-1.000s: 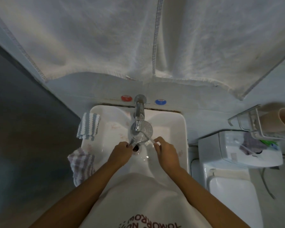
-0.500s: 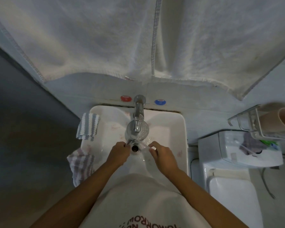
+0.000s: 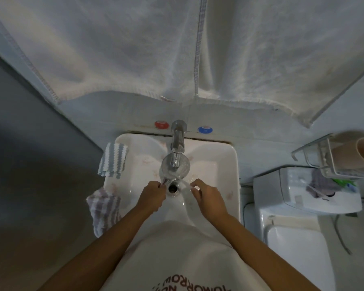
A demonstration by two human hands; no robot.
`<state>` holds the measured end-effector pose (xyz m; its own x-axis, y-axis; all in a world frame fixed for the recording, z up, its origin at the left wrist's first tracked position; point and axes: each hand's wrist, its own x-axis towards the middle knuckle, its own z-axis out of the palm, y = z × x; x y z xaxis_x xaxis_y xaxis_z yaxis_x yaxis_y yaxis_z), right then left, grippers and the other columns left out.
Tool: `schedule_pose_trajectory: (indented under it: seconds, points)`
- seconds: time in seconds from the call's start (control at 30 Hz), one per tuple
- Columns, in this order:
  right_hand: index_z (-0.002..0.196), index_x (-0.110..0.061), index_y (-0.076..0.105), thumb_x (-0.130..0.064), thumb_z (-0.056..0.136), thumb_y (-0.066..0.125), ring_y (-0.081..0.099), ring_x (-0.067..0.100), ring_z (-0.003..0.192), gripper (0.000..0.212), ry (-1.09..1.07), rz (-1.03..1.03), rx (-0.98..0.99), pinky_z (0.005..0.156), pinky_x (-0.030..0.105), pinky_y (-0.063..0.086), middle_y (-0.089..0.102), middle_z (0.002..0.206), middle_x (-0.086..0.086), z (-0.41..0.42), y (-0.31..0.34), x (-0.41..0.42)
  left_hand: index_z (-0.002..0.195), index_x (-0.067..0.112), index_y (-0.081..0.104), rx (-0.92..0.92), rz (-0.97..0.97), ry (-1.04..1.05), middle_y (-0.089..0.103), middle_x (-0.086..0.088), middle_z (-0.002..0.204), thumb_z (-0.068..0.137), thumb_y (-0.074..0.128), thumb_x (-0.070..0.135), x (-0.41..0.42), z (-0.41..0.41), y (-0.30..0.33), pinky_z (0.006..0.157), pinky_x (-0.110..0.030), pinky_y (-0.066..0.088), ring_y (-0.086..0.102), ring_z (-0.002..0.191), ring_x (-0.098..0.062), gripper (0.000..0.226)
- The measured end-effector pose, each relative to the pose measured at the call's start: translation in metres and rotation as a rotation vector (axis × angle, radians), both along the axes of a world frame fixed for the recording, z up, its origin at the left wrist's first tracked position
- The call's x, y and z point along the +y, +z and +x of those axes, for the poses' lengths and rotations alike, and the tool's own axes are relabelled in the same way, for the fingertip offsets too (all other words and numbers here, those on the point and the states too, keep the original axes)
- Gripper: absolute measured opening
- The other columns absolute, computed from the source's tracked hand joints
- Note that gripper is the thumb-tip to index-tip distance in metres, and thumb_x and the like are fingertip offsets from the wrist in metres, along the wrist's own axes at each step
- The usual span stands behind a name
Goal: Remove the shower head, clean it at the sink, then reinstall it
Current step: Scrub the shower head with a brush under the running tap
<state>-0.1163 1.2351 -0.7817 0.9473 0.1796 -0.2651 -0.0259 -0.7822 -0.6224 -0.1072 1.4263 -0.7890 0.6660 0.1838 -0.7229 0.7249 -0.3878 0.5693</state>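
Under the chrome faucet (image 3: 178, 141), the round chrome shower head (image 3: 174, 169) sits over the white sink (image 3: 233, 164), and water runs off it toward the drain (image 3: 172, 188). My left hand (image 3: 152, 195) grips the head's handle at the lower left of the disc. My right hand (image 3: 207, 198) hovers just right of the drain with its fingers curled, pinching a thin white tool (image 3: 196, 187) that looks like a small brush. Blur and water hide the tool's tip.
Two striped cloths hang on the sink's left rim, one at the back (image 3: 112, 162) and one nearer (image 3: 103, 208). White towels (image 3: 135, 49) hang overhead. To the right stand a toilet tank (image 3: 303, 192) and a wire rack (image 3: 324, 164) holding a cup (image 3: 361, 154).
The shower head has shifted slightly left under the faucet. My right hand has drawn its tool back off the head's face toward the drain side.
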Motion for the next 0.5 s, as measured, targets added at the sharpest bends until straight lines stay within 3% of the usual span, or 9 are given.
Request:
schedule_pose_trajectory:
  seconds: [0.07,0.27,0.5]
  points:
    - [0.107,-0.017,0.062,-0.027,0.099,0.052,0.059,0.029,0.072,0.016,0.042,0.007,0.019,0.065,0.038,0.046,0.068,0.079,0.010,-0.0026,0.0005,0.0018,0.083,0.006,0.059,-0.004,0.004,0.002,0.058,-0.006,0.068,0.097,0.047,0.030,-0.0004,0.0010,0.0006,0.038,-0.019,0.032,0.044,0.044,-0.015,0.030]
    - [0.107,-0.017,0.061,-0.028,0.101,0.050,0.056,0.025,0.066,0.017,-0.016,-0.017,-0.025,0.061,0.037,0.045,0.057,0.071,0.000,0.0022,-0.0019,0.0009,0.084,0.004,0.061,-0.033,0.043,-0.046,0.063,-0.009,0.071,0.097,0.046,0.032,-0.0008,0.0021,0.0017,0.037,-0.019,0.033,0.047,0.044,-0.016,0.034]
    - [0.109,-0.019,0.061,-0.030,0.100,0.050,0.056,0.026,0.072,0.018,0.037,-0.022,0.000,0.061,0.033,0.036,0.063,0.075,0.003,-0.0005,-0.0032,0.0012,0.085,0.008,0.062,-0.059,0.112,-0.123,0.070,-0.014,0.084,0.094,0.048,0.038,0.0045,0.0024,-0.0055,0.053,-0.029,0.045,0.058,0.059,-0.023,0.034]
